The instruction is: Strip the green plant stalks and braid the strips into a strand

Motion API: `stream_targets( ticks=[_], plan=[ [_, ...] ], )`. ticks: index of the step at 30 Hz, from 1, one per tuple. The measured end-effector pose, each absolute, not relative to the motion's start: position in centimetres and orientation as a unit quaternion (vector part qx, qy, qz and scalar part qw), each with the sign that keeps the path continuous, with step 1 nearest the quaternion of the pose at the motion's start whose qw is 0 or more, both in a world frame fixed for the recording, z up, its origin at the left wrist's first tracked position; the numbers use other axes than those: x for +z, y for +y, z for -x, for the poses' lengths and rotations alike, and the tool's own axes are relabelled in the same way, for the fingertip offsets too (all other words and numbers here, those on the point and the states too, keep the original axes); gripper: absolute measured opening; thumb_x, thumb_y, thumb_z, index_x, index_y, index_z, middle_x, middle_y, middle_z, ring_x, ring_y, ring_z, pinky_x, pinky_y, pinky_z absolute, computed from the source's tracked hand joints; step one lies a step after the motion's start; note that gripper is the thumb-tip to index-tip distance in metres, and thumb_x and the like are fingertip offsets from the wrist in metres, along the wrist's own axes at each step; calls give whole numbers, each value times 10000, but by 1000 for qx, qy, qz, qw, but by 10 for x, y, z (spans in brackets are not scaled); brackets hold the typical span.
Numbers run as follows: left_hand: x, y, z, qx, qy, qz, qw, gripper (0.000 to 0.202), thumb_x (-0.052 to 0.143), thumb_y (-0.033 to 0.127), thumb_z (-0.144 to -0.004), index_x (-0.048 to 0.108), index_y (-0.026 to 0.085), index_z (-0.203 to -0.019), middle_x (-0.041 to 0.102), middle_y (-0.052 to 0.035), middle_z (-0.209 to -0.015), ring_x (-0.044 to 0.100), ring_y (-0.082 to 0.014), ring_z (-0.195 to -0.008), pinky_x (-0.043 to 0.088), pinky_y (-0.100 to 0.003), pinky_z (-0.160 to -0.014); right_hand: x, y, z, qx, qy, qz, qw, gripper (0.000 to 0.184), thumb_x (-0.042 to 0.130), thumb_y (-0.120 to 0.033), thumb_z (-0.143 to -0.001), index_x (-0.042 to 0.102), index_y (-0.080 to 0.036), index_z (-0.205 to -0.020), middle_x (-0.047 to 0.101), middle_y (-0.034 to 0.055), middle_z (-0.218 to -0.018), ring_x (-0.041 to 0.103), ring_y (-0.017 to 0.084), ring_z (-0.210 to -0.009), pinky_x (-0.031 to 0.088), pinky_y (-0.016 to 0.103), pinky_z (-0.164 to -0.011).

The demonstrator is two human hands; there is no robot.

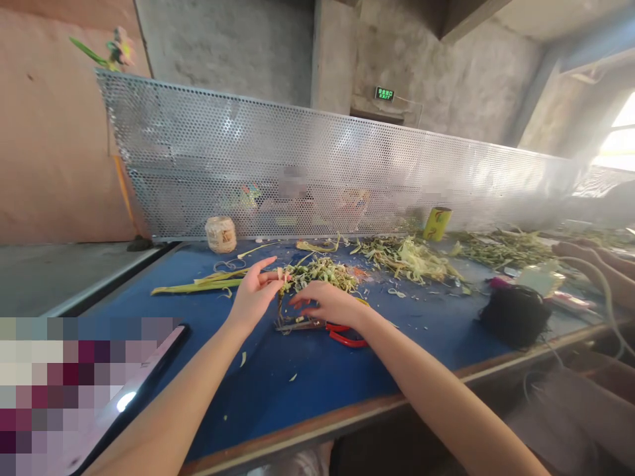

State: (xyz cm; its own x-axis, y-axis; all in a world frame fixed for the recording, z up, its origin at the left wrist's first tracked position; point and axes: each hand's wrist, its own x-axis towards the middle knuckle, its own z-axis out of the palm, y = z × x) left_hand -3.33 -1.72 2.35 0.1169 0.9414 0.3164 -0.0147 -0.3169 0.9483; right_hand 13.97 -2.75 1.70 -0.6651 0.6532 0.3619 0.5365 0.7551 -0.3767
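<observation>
My left hand (258, 285) is closed in a pinch, with a small pale piece of plant material (282, 274) at its fingertips. Just right of it hovers my right hand (330, 305), its fingers bent and apart, holding nothing that I can see. A dark, thin strand (280, 305) hangs below the left fingertips. Under the right hand lies a pair of scissors (346, 338) with red handles, blades toward the left. Behind both hands is a heap of short green-and-pale plant pieces (325, 272). Long yellow-green leaves (196, 288) lie to the left.
A blue-topped table (268, 377) runs along a perforated metal screen (278, 152). On it stand a whitish jar (221, 235), a yellow-green can (437, 223), another husk heap (407, 258) and a black bundle (516, 316). A tablet-like device (163, 357) is at left; another person's arm (595, 264) at right.
</observation>
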Motion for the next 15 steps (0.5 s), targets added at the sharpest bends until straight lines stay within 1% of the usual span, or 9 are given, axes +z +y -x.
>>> stream_targets(
  ticks=[4,8,12,15],
  plan=[
    [24,-18,32,545,376,-602,446,629,615,244,-639,393,130,-1216,666,-76,-826,603,-175,-778,439,-252,-596,16,-31,-133,72,-921,333,192,280,573,-100,-735,591,-169,-1005,662,27,-832,548,145,-813,407,252,-764],
    [24,-19,32,544,377,-605,443,643,624,247,-638,390,135,-1227,673,-76,-837,612,-189,-815,466,-283,-665,15,-32,-132,42,-919,356,166,300,562,-101,-740,570,-179,-1030,652,25,-843,538,148,-811,398,252,-745],
    [24,-19,32,541,372,-611,442,639,626,253,-645,390,146,-1230,675,-74,-845,612,-194,-846,474,-292,-693,16,-32,-131,31,-920,357,157,316,554,-118,-753,545,-178,-1063,642,35,-846,544,152,-821,404,245,-721],
    [24,-19,32,548,367,-605,445,641,636,250,-639,396,143,-1224,677,-79,-841,613,-197,-846,476,-297,-694,17,-34,-130,-7,-922,363,139,316,537,-128,-763,547,-171,-1076,626,63,-847,554,171,-810,410,266,-706]
  ],
)
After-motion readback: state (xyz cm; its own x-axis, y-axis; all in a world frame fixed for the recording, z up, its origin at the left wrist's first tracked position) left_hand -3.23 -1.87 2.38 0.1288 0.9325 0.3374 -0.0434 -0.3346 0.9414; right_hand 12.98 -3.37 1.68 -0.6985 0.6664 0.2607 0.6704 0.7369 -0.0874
